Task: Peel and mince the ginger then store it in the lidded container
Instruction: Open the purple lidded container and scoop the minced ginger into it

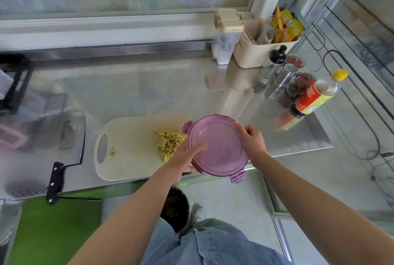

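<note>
At the front edge of the steel bench (149, 85), the round purple lidded container (219, 147) sat between both hands, with its lid on and its clasp tabs sticking outward. It overlapped the right end of the pale cutting board (128, 136); whether it rested there or was lifted a little could not be told. The left hand (183, 162) gripped its left rim, fingers (201, 147) laid across the lid and the thumb tucked lower at the edge. The right hand (253, 138) held the opposite rim, fingers curled over the lid's far right side.

The minced ginger (169, 144) lay in a yellow heap on the board, just left of the container and beside the left hand. A small ginger scrap (112, 152) lay next to the board's handle hole. A cleaver (68, 153) rested on the bench to the left of the board, with its black handle toward the person. At the right of the bench stood a sauce bottle (313, 98) among other jars and shakers, with a cream basket (262, 51) of packets behind them.
</note>
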